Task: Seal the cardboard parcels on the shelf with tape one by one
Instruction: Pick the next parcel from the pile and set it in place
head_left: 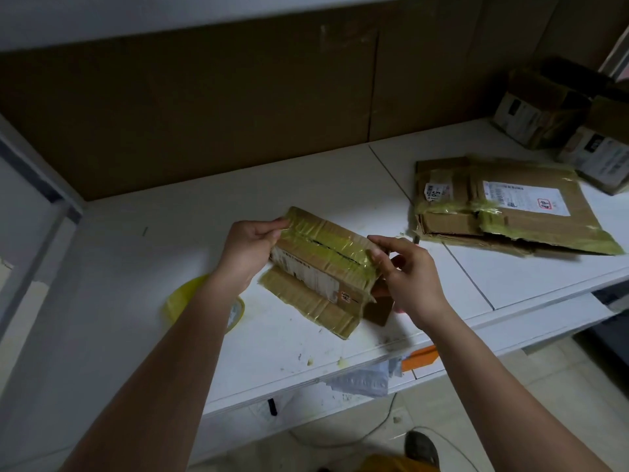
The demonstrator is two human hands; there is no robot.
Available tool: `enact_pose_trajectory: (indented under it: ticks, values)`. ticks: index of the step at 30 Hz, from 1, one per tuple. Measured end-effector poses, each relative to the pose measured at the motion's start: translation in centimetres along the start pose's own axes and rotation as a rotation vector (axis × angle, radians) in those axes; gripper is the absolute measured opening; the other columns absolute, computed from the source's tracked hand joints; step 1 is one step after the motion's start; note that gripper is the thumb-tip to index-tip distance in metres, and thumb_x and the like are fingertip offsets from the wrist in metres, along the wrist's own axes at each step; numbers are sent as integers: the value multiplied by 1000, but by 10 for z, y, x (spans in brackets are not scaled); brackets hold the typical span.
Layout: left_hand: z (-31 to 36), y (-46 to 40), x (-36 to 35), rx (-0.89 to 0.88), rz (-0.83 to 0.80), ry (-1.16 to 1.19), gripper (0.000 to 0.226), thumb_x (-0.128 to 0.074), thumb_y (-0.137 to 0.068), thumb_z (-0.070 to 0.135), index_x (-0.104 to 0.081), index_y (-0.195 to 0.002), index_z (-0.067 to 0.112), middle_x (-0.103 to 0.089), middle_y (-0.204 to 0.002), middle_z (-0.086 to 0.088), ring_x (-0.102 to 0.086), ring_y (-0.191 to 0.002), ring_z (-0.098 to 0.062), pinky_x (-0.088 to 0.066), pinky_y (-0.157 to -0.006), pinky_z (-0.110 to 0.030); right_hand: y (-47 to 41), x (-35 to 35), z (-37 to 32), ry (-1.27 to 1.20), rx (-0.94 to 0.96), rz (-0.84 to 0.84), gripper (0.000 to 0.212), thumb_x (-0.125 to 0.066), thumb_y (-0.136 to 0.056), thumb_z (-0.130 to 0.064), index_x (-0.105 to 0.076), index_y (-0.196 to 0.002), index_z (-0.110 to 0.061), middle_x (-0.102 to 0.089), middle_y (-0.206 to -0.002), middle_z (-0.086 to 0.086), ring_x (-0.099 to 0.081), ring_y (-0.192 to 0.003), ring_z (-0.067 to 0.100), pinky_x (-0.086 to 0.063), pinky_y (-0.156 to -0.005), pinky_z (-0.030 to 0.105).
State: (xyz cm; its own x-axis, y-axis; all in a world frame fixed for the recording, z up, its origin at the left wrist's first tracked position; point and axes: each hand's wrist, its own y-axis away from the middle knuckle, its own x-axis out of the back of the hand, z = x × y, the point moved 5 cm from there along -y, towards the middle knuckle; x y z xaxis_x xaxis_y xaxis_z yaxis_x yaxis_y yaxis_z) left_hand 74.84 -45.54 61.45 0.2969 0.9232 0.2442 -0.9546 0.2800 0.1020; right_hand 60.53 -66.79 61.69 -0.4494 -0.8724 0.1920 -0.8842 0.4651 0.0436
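Small cardboard parcel sat mid-shelf on the white shelf, tilted, one end lifted, wrapped in yellowish tape with a dark slit running along the top seam. Left hand gripped the parcel's far-left end — fingers curled over the taped edge, thumb on top. Right hand was at the parcel's right end, thumb and forefinger pinching the tape at that corner, other fingers loosely bent behind; a loose brown flap hung below this hand. Roll of yellow tape lay flat on the shelf just left of the left forearm, partly hidden by it. Flattened taped parcel with white labels lay well apart to the right — two more boxes stacked behind it at the far right corner. Brown cardboard backing lined the rear.
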Motion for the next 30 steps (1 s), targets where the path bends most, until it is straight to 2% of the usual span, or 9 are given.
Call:
enact_pose_trajectory:
  ticks: [3,7,9,12,15,19,22,25,30]
  values:
    - [2,1,1,-101,30,-80,35,-55,-97,4,-71,-105,35,-67,-116,11,-63,-102,6,-46,-91,-12,1,0,2,-56,-30,-24,19,-61,-95,-18,-68,-113,-23,-61,-107,19,-67,-77,41,-36,-30,12]
    - [0,2,1,-109,22,-55,38,-58,-97,6,-71,-102,41,-68,-121,4,-63,-112,-6,-46,-105,-30,0,1,6,-121,-57,-40,17,-62,-95,-20,-67,-108,-29,-61,-108,23,-69,-74,38,-40,-33,14]
    - [1,0,1,-84,31,-74,38,-59,-96,6,-71,-99,42,-67,-122,4,-62,-113,-6,-45,-107,-31,-1,1,10,-137,-78,-42,20,-63,-94,-23,-68,-113,-28,-59,-111,25,-71,-68,26,-45,-37,17]
    - [2,-3,0,-63,32,-101,33,-60,-95,6,-71,-106,35,-67,-125,0,-62,-114,-7,-43,-107,-27,0,-1,14,-201,-97,-68,31,-67,-87,-36,-67,-117,-28,-58,-121,22,-73,-79,19,-56,-52,28]
    - [1,-4,1,-53,34,-107,32,-60,-95,6,-71,-107,33,-66,-126,0,-62,-115,-7,-42,-107,-26,4,-2,15,-183,-104,-85,52,-73,-71,-51,-66,-119,-34,-59,-126,16,-73,-72,19,-52,-46,22]
    - [0,-5,2,-13,15,-60,35,-60,-95,5,-73,-99,37,-68,-124,0,-62,-116,-11,-43,-110,-36,3,-3,18,-215,-49,-88,35,-73,-84,-22,-65,-115,-37,-59,-118,21,-69,-83,35,-58,-57,27]
    - [-2,-5,3,16,3,-47,36,-61,-95,6,-73,-94,40,-69,-118,6,-62,-114,-7,-42,-110,-36,0,-3,20,-183,-13,-89,32,-68,-89,-16,-65,-111,-39,-55,-119,19,-62,-98,42,-59,-57,30]
    - [0,-5,2,-6,-16,-78,31,-60,-96,7,-72,-105,34,-68,-122,3,-61,-116,-8,-42,-110,-33,-1,-2,22,-158,16,-85,31,-65,-91,-16,-65,-117,-32,-53,-118,11,-61,-100,37,-59,-58,30]
    - [6,0,-3,-101,-68,-322,34,-53,-100,11,-59,-133,16,-55,-141,1,-48,-129,-8,-32,-102,-15,0,-1,18,41,89,-35,38,-62,-93,-23,-60,-131,-23,-51,-102,-6,-58,-87,20,-61,-67,37]
